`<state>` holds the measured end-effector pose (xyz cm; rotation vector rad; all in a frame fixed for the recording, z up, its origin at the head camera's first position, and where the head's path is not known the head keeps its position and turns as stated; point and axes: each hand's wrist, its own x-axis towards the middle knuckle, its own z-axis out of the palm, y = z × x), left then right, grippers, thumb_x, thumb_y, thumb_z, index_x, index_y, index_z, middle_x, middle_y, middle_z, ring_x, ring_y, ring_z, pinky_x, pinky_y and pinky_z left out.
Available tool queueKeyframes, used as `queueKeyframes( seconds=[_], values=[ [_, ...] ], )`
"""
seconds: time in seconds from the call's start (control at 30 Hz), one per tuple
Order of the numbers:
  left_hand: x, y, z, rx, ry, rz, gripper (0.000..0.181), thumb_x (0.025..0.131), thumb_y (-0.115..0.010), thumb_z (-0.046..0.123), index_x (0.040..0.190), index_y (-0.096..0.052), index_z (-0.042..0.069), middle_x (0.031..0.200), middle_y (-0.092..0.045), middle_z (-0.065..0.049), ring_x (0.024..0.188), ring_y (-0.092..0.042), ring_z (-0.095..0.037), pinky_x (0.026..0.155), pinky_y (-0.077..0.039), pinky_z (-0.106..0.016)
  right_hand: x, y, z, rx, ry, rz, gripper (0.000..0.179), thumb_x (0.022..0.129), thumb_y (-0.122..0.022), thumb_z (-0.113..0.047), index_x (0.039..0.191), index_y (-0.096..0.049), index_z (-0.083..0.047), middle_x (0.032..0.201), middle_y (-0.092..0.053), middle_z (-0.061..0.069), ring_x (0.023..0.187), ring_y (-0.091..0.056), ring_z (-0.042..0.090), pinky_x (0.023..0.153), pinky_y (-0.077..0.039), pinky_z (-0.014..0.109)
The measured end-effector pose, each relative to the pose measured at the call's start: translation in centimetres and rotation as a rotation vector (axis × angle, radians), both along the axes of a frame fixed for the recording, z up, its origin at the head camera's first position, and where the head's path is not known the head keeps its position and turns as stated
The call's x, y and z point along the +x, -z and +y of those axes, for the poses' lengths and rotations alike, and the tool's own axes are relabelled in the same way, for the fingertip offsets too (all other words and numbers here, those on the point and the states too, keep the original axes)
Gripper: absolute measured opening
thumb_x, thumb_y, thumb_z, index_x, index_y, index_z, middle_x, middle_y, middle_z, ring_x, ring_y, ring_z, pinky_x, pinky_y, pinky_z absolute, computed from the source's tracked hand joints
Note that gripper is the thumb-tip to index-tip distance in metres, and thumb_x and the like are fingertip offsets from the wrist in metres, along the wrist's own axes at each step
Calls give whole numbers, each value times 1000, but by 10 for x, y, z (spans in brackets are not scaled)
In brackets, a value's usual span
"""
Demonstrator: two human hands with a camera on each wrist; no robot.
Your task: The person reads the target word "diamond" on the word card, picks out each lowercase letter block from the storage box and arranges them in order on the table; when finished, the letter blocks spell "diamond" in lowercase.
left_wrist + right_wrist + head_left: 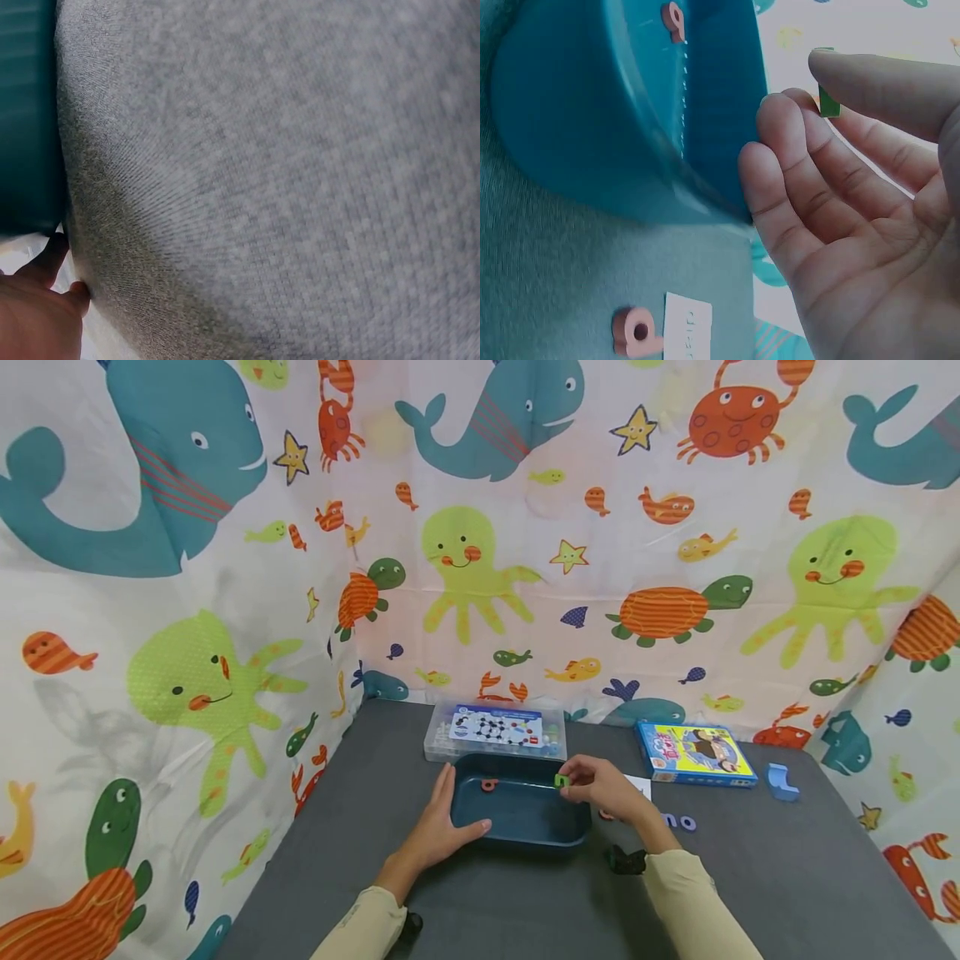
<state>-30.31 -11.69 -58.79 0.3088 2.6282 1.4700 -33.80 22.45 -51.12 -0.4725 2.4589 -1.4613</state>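
A dark teal tray stands on the grey table. Along its left side lies my left hand, fingers extended and thumb over the near left rim. In the left wrist view only part of that hand shows beside the tray wall. My right hand pinches a small green letter between thumb and fingers above the tray's right end. The right wrist view shows the green letter edge-on, with other fingertips near the rim. One red letter lies inside the tray.
Right of the tray are another red letter, a white card with writing, and purple letters. Behind stand a clear plastic case and a blue-yellow box. A blue curved block sits farther right.
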Motion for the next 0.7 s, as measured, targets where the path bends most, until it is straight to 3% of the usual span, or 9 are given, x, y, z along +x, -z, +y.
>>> queueKeyframes(
  seconds=[0.13, 0.23, 0.43, 0.7],
  values=[
    [0, 0, -1, 6, 1, 6, 118, 93, -81, 50, 174, -5, 13, 180, 2, -5, 160, -19, -41, 119, -24, -73, 5, -4, 8, 25, 24, 16, 26, 100, -76, -14, 123, -69, -3, 103, -68, 11, 91, -66, 33, 67, -58, 35],
    [-1, 2, -2, 1, 6, 9, 118, 93, -81, 51, 174, -5, 13, 180, 3, -4, 161, -19, -39, 120, -24, -72, 9, -6, 14, 26, 25, 29, 27, 101, -75, -13, 124, -67, 0, 104, -68, 13, 88, -65, 33, 71, -60, 37],
    [-1, 5, -2, 12, 7, 16, 119, 92, -81, 52, 174, -5, 13, 180, 2, -4, 160, -19, -40, 119, -25, -73, 16, -5, 30, 20, 57, 18, 29, 101, -74, -13, 126, -67, 0, 105, -68, 14, 78, -63, 31, 57, -54, 36],
    [-2, 5, -1, 1, -3, 1, 119, 91, -81, 54, 174, -5, 14, 180, 2, -4, 160, -20, -40, 119, -25, -73, 22, 3, 50, -11, 90, -2, 30, 101, -74, -10, 126, -64, 4, 105, -70, 22, 87, -66, 40, 68, -58, 36]
  ],
)
